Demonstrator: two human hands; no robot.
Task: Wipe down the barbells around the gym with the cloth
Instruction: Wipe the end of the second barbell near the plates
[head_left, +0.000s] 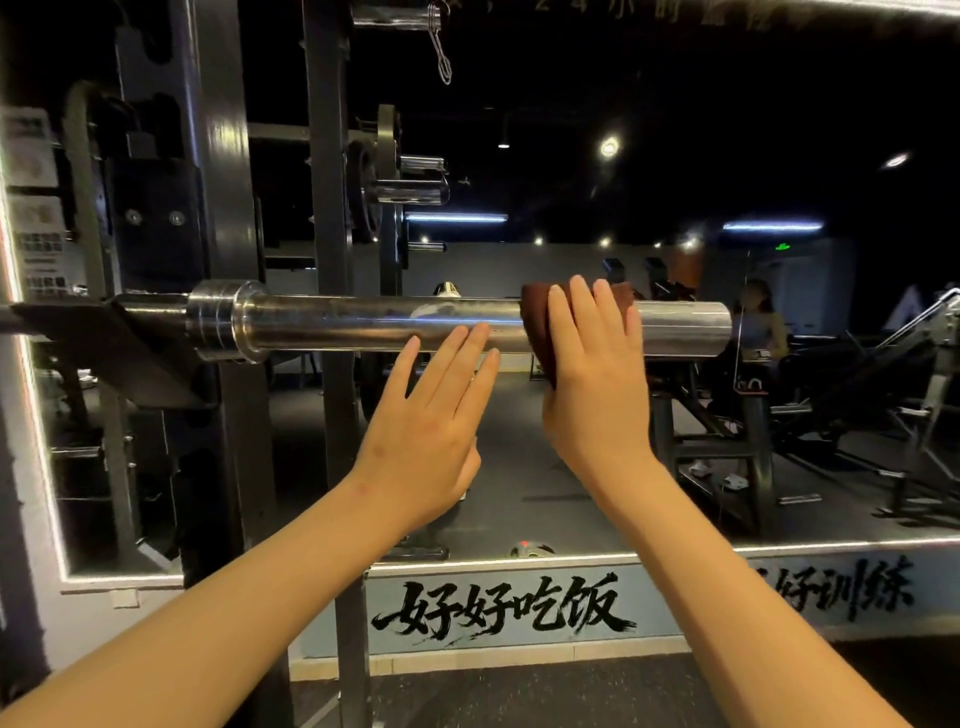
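Right hand (597, 395) lies over a dark reddish-brown cloth (537, 317), its fingers curled across the top of the cloth and holding it against a polished steel barbell sleeve (363, 325); a fold of the cloth hangs below the sleeve beside the thumb. The cloth wraps the sleeve toward its free end, with a short bare stretch of steel showing beyond it on the right. The left hand (431, 431) is flat and relaxed, fingers straight and close together, their tips touching the lower front of the sleeve just left of the cloth; it holds nothing. The sleeve runs level across the view, its thick stepped collar (223, 319) at the left end, next to a black steel rack upright (223, 156). Behind the bar a large wall mirror with a lit edge (519, 558) reflects dim gym machines and a seated person (758, 322). Below the mirror, black brush lettering (498, 605) runs along a pale blue wall band.
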